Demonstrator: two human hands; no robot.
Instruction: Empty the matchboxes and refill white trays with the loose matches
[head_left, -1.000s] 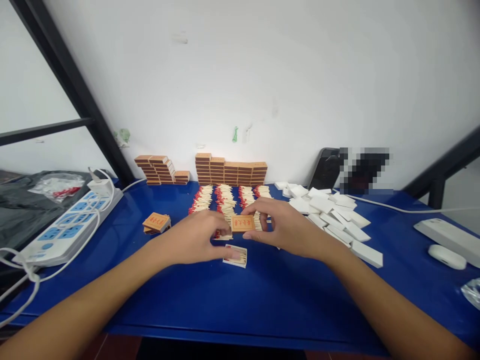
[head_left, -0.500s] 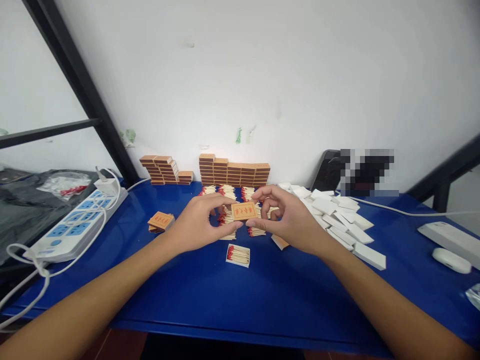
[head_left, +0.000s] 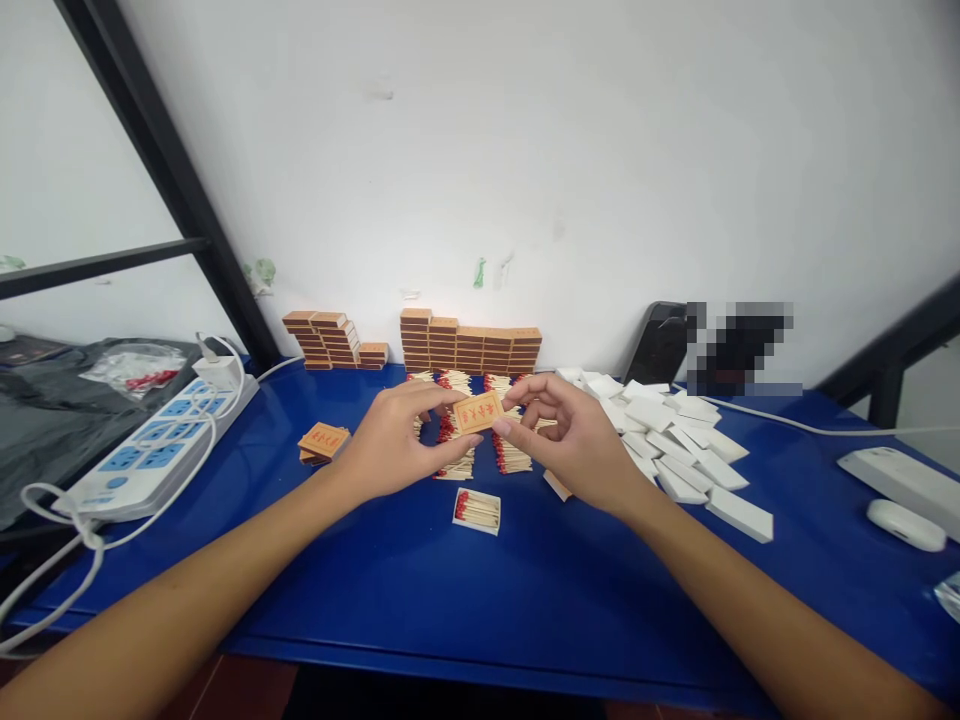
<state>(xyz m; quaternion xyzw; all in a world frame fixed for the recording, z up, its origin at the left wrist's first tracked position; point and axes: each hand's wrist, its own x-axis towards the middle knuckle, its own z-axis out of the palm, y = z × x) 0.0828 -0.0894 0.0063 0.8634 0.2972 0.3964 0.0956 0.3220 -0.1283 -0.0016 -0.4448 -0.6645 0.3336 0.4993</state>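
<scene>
Between my two hands is an orange matchbox sleeve (head_left: 478,411) with red lettering, held above the table and slightly tilted. My left hand (head_left: 401,432) pinches its left end between thumb and fingers. At the right end, the thumb and fingertips of my right hand (head_left: 566,432) grip it too. Below, on the table, lies a white matchbox tray (head_left: 476,511) filled with red-headed matches. Behind my hands, rows of loose matches (head_left: 454,462) are partly hidden. Near my right wrist another orange sleeve (head_left: 557,486) is mostly covered by the hand.
Stacked matchboxes (head_left: 471,345) line the wall, with a smaller stack (head_left: 324,340) to their left. White trays (head_left: 679,430) are heaped on the right, near a black phone (head_left: 656,340). A few orange matchboxes (head_left: 324,441) and a power strip (head_left: 161,445) with cables lie left on the blue table (head_left: 600,600).
The matchbox sleeve has tilted, its right end rising, and moved slightly left and up. Both hands have stayed on it. The tray of matches has not moved.
</scene>
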